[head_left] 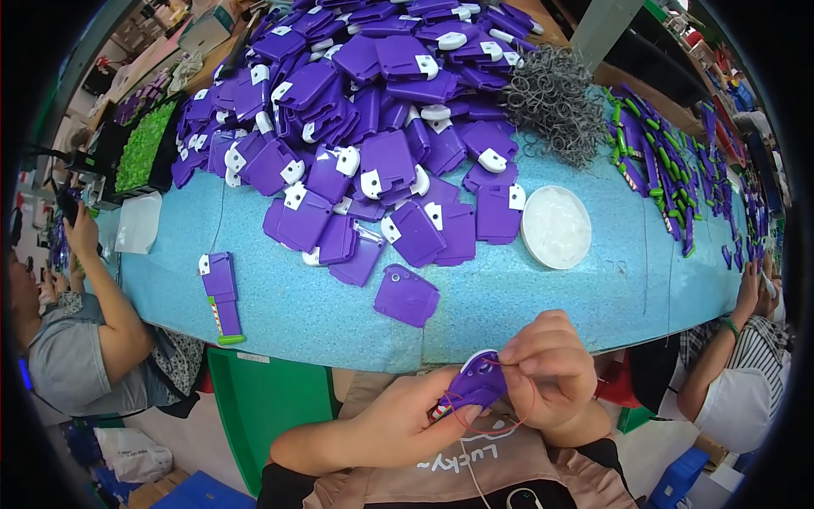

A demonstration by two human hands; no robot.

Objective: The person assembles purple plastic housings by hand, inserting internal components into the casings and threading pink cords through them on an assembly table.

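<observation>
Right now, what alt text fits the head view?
The left hand holds a white-edged purple plastic piece while the right hand pinches a thin red strand. The blue table ahead bears heaped purple casings, tangled grey loops and a round white dish.

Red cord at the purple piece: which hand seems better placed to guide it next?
Probably the right hand: it appears to pinch the red cord, while the left hand is taken up gripping the purple piece.
</observation>
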